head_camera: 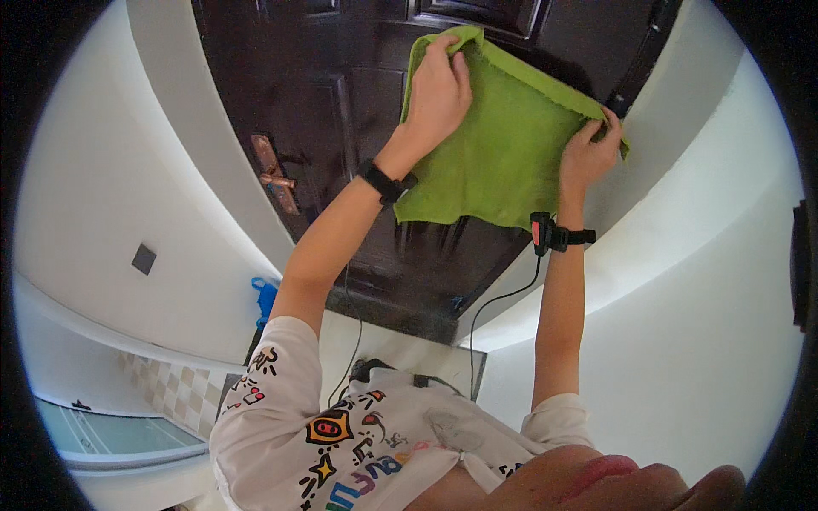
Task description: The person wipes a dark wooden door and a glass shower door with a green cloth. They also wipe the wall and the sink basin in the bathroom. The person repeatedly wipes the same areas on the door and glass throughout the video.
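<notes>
A green cloth [505,153] hangs spread out between my two hands in front of a dark brown panelled door [307,108]. My left hand [441,89] pinches the cloth near its upper left corner. At the upper right corner, my right hand [591,150] grips the edge with thumb and fingers. Along the top the cloth is folded over into a narrow strip. Its lower edge hangs loose, partly behind my left wrist. Each wrist wears a black strap, and a small black device [542,234] with a cable sits at the right one.
A copper-coloured door handle [278,181] is at the door's left side. White walls [690,358] stand on both sides. A dark switch plate [144,259] and a blue bag-like item [263,300] are at the left. Cables [471,345] hang from my wrists over the pale floor.
</notes>
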